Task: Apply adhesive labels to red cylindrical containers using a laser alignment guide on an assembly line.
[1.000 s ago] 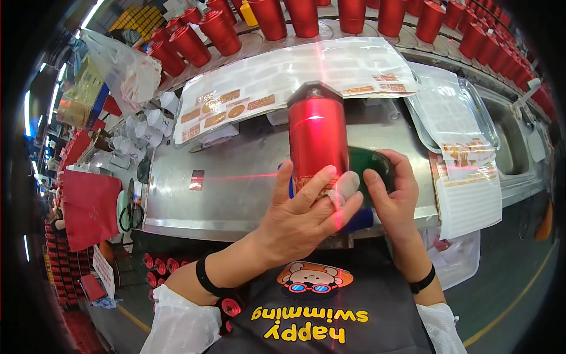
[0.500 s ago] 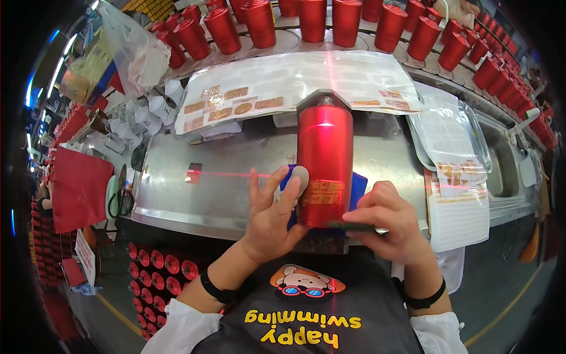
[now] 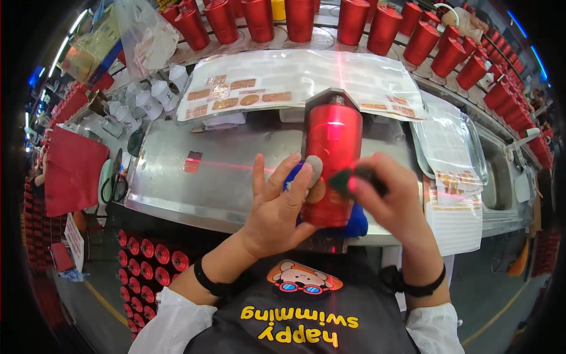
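A shiny red metal canister (image 3: 335,141) lies with its near end toward me, over a blue cloth (image 3: 355,224) and in front of a dark angular plate (image 3: 315,103). A round gold mark (image 3: 316,192) shows low on its left side. My left hand (image 3: 271,206) holds that side, thumb by the near end, other fingers spread. A grey oval piece (image 3: 315,170) sits at its fingertips; whether it is worn or held I cannot tell. My right hand (image 3: 392,192), somewhat blurred, pinches a dark green flat piece (image 3: 340,180) against the canister's front.
Behind the steel worktop (image 3: 236,189) lies a clear sheet with gold decals (image 3: 247,97). Red canisters (image 3: 259,20) stand along a curved conveyor farther back. White cups (image 3: 162,94) and scissors (image 3: 115,186) are at left, a sink (image 3: 498,177) at right. Below left are several red canisters (image 3: 147,248).
My right hand has risen from the canister's near end to its front with the green piece. The canister has turned: the gold lettering block is gone from view and a round mark shows.
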Action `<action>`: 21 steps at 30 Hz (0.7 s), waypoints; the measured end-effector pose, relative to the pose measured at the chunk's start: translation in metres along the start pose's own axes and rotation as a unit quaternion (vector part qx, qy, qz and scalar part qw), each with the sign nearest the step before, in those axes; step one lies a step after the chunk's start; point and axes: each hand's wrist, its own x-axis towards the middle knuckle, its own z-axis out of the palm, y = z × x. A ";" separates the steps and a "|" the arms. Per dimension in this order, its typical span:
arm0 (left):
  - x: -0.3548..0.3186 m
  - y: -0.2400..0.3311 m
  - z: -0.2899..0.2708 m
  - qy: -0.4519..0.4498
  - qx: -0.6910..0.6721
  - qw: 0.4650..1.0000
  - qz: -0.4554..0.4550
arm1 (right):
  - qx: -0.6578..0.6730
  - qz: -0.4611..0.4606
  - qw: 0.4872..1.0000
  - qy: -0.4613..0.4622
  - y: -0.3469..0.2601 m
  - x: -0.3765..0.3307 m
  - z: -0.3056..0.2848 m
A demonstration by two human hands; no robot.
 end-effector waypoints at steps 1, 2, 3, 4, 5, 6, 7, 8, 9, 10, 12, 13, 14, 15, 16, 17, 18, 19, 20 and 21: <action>-0.001 0.002 0.002 0.000 -0.003 1.000 -0.001 | -0.013 0.042 0.995 0.090 0.009 0.006 0.003; -0.003 0.001 0.004 0.014 -0.004 1.000 -0.002 | -0.051 0.033 0.993 0.103 0.010 0.007 0.001; -0.005 -0.001 0.007 0.028 -0.006 1.000 -0.003 | -0.088 0.024 0.989 0.117 0.010 0.007 -0.001; -0.006 -0.002 0.011 0.031 -0.005 0.999 -0.005 | -0.008 0.017 0.999 0.033 0.003 0.005 -0.001; -0.007 -0.001 0.016 0.054 -0.053 0.996 -0.050 | 0.070 0.015 0.996 -0.048 -0.004 0.001 -0.002; -0.009 0.000 0.019 0.076 -0.102 0.987 -0.094 | 0.037 0.036 0.998 -0.038 -0.002 -0.002 0.001; -0.010 0.001 0.020 0.075 -0.104 0.987 -0.095 | 0.044 0.057 0.996 0.060 0.014 -0.001 0.009; -0.011 0.000 0.020 0.068 -0.099 0.987 -0.106 | -0.032 0.047 0.992 0.114 0.018 0.003 0.005; -0.011 -0.001 0.020 0.060 -0.094 0.987 -0.116 | -0.107 0.037 0.979 0.168 0.017 0.007 0.003; -0.010 -0.002 0.018 0.062 -0.093 0.987 -0.118 | -0.009 0.085 0.988 0.131 0.004 0.001 0.003; -0.004 -0.001 0.012 0.056 -0.054 0.994 -0.072 | 0.089 0.064 0.994 0.012 0.001 -0.007 0.001; -0.001 0.001 0.011 0.057 -0.057 0.994 -0.074 | 0.124 0.090 0.988 -0.013 -0.004 -0.006 0.002; 0.004 0.002 0.009 0.054 -0.039 0.996 -0.061 | 0.089 0.109 0.987 0.072 0.007 -0.004 0.004; 0.007 0.004 0.008 0.051 -0.021 0.997 -0.048 | 0.054 0.125 0.978 0.157 0.014 0.001 0.005; 0.007 0.004 0.010 0.054 -0.020 0.997 -0.049 | 0.010 0.122 0.981 0.148 0.008 -0.005 -0.002; 0.003 0.003 0.012 0.056 -0.038 0.996 -0.053 | 0.056 0.112 0.989 0.083 0.004 -0.011 -0.003; 0.001 0.003 0.012 0.058 -0.056 0.995 -0.058 | 0.072 0.108 0.990 0.052 0.002 -0.013 -0.001; 0.000 0.002 0.008 0.060 -0.053 0.995 -0.060 | 0.087 0.104 0.991 0.020 0.002 -0.012 0.001; 0.002 0.000 0.000 0.030 -0.078 0.995 -0.061 | 0.075 0.106 0.989 0.076 0.000 -0.013 0.001; 0.004 -0.003 -0.009 0.003 -0.097 0.993 -0.064 | 0.013 0.101 0.986 0.133 0.007 -0.016 -0.006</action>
